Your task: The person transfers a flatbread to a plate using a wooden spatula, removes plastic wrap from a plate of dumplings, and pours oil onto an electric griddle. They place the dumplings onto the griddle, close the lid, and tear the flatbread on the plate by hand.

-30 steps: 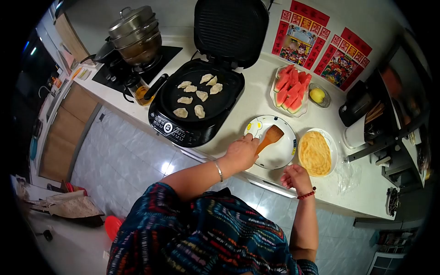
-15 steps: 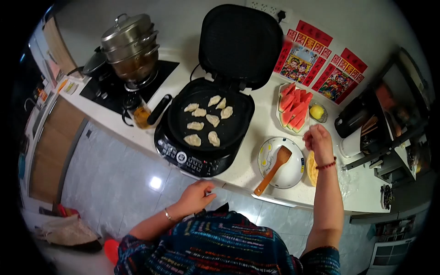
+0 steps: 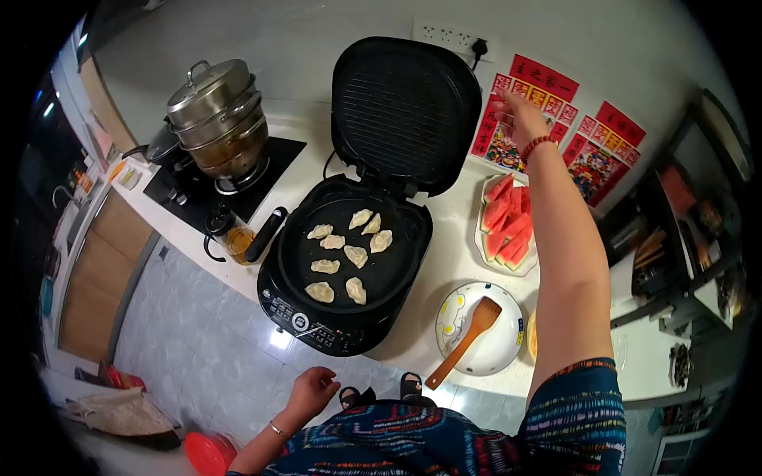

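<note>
My right hand (image 3: pixel 520 119) is raised at the back, in front of the red posters (image 3: pixel 548 79) and right of the lifted lid (image 3: pixel 405 119). Its fingers are stretched and apart, with nothing seen in them. Low in front of the counter hangs my left hand (image 3: pixel 313 393), empty, its fingers loosely bent. Between the two stands a black electric griddle (image 3: pixel 345 321), its lid tipped up. Several pale dumplings (image 3: pixel 355 255) lie spaced out on its pan. Beside it, a wooden spatula (image 3: pixel 468 337) rests across a white plate (image 3: pixel 498 349), its handle over the rim.
Watermelon slices (image 3: pixel 508 214) fill a white dish under my right forearm. At the left, a steel steamer pot (image 3: pixel 218 119) stands on a black cooktop (image 3: pixel 274 163). A glass jug (image 3: pixel 232 238) sits beside the griddle. A dark shelf rack (image 3: pixel 675 230) borders the right side.
My right hand has risen from beside the watermelon dish toward the posters, its fingers opening out. My left hand has drawn slightly lower. The camera view has shifted; the dumplings lie as before.
</note>
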Demonstrator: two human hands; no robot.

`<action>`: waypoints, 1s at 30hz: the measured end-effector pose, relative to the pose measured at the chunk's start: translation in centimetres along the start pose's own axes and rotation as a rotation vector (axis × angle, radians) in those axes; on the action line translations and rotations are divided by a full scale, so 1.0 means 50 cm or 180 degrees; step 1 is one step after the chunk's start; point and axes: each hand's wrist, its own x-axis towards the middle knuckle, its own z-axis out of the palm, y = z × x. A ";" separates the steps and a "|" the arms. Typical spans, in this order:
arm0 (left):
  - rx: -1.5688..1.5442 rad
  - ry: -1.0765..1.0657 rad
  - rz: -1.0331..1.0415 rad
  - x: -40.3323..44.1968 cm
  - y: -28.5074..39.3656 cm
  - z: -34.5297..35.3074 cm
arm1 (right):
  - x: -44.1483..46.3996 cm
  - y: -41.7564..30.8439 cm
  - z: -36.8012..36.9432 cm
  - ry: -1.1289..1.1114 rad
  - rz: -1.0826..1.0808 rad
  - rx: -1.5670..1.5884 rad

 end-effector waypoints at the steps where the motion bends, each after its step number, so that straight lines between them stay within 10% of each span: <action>1: -0.0011 0.0048 -0.0065 0.001 0.001 0.011 | 0.035 0.003 0.009 0.0073 0.0123 -0.0013; 13: -0.0071 0.0410 -0.1018 -0.063 0.063 0.083 | 0.233 0.033 0.024 -0.1341 0.1268 0.0271; 30: -0.0506 0.0216 -0.0568 -0.065 0.015 0.042 | -0.126 0.005 0.152 -0.1561 -0.0388 -0.1059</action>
